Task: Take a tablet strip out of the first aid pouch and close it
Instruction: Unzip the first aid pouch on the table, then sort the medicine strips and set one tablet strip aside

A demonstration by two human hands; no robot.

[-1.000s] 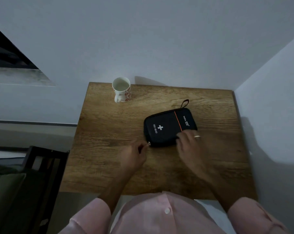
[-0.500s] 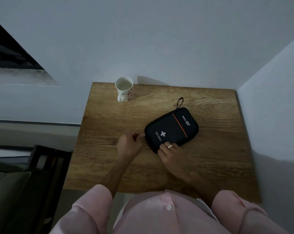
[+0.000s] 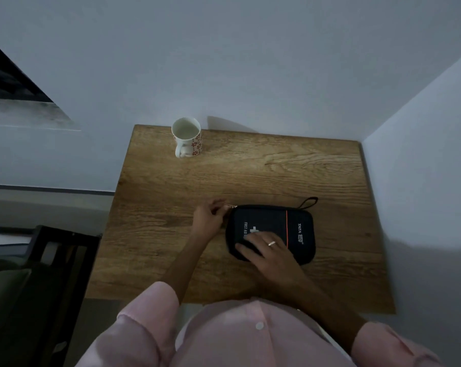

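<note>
Head view: your left hand [image 3: 207, 217] pinches the small metal zip pull [image 3: 232, 206] at the far left corner of the black rectangular fabric first aid pouch [image 3: 271, 221]; your right hand [image 3: 270, 251] lies flat, fingers spread, pinning it to the wooden table [image 3: 250, 170]. You are unzipping; next, draw the pull round while holding firm. No tablet strip shows.
</note>
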